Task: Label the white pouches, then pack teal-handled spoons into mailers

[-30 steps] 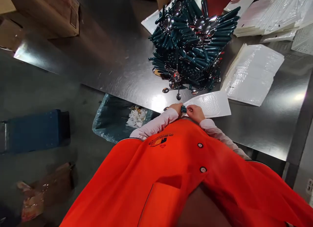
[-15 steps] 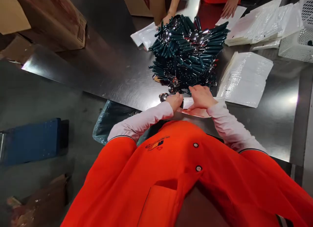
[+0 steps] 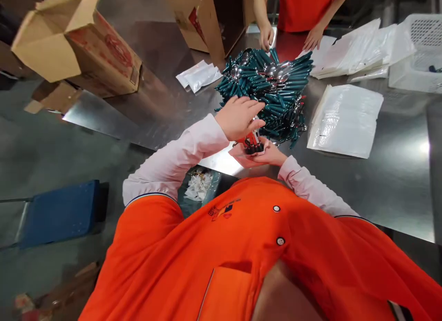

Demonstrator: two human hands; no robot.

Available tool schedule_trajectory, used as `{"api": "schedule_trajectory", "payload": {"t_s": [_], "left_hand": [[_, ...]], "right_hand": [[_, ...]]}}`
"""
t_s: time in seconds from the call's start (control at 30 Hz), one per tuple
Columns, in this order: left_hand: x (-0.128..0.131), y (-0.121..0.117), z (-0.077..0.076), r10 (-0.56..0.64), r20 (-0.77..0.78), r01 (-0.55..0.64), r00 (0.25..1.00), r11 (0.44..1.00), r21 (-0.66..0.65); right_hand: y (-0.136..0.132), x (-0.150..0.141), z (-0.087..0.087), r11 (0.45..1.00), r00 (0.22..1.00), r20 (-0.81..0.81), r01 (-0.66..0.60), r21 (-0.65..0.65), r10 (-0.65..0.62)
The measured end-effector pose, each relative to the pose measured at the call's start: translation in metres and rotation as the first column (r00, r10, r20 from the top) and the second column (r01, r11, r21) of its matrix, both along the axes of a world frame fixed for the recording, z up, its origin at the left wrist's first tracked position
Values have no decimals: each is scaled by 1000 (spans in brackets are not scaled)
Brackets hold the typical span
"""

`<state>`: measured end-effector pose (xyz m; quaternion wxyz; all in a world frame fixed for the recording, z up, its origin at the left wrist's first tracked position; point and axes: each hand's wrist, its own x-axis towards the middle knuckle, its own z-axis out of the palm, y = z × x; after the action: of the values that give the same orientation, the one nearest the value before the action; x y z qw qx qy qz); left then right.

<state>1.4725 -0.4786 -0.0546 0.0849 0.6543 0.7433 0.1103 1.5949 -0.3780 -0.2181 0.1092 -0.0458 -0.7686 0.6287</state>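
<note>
A tall pile of green-handled spoons (image 3: 272, 86) stands on the steel table (image 3: 380, 173) in front of me. My left hand (image 3: 238, 116) reaches onto the near side of the pile, fingers spread and touching the handles. Just below it, my right hand (image 3: 264, 155) is cupped palm up and shut on a small bundle of spoons (image 3: 252, 145), whose dark handle ends stick up. Whether a pouch wraps the bundle I cannot tell.
A stack of white bubble pouches (image 3: 345, 120) lies right of the pile, with more pouches (image 3: 359, 49) and a white basket (image 3: 417, 54) behind. A co-worker's hands (image 3: 312, 37) work at the far edge. Cardboard boxes (image 3: 76, 49) stand left; a lined waste bin (image 3: 198, 187) sits below the table edge.
My hands left the flat white pouch at the table edge. The left hand rose onto the spoon pile; the right hand turned palm up with a bundle in it. The view tilted up.
</note>
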Motion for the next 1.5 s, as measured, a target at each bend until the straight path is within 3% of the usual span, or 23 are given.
{"api": "schedule_trajectory", "payload": {"t_s": [0.03,0.1,0.23,0.3,0.37,0.5,0.6,0.67,0.83,0.93,1.03,1.17,1.27,1.37,1.43,1.5], "left_hand": [[-5,-1,-2,35,91,-30,995,998,-53],[-8,-3,-22,64,309,-12,949,986,-165],[-2,-16,-91,219,596,-115,772,971,-209],[-2,-23,-122,286,635,-153,717,954,-257],[-4,-28,-143,352,625,-153,696,924,-351],[-6,-29,-165,494,566,-195,660,840,-507],[-1,-23,-170,562,483,-362,671,817,-449],[0,-21,-164,550,493,-401,674,833,-380],[-17,-24,-114,398,685,-218,611,916,-338],[-21,-26,-85,403,639,-233,656,913,-336],[-19,-27,-75,412,566,-263,714,907,-329],[-21,-32,-89,453,399,-373,797,889,-265],[-19,-33,-107,447,286,-480,848,875,56],[-8,-28,-126,271,236,-341,933,876,342],[0,-23,-138,146,226,-228,963,887,402],[6,-19,-147,120,221,-205,968,885,418]], "right_hand": [[-3,4,-1,999,1000,18,-2,-48,3],[-6,14,-5,991,998,50,-19,-134,26],[-8,30,-28,970,996,81,-11,-242,31],[-6,35,-44,966,991,134,25,-257,10],[0,38,-60,970,980,199,35,-242,14],[16,46,-79,984,977,212,22,-178,17],[20,54,-80,980,953,288,142,-137,-98],[21,59,-73,968,918,347,234,-91,-190],[24,66,-39,947,959,199,244,-207,-203],[19,65,-25,961,975,155,189,-202,-159],[10,59,-27,960,969,205,184,-212,-140],[2,44,-37,919,932,234,327,-221,-275],[0,29,-42,893,921,117,388,-226,-371],[0,15,-46,859,901,63,429,-279,-430],[0,9,-47,867,908,40,412,-282,-418],[-1,6,-48,887,918,7,386,-254,-397]]}}
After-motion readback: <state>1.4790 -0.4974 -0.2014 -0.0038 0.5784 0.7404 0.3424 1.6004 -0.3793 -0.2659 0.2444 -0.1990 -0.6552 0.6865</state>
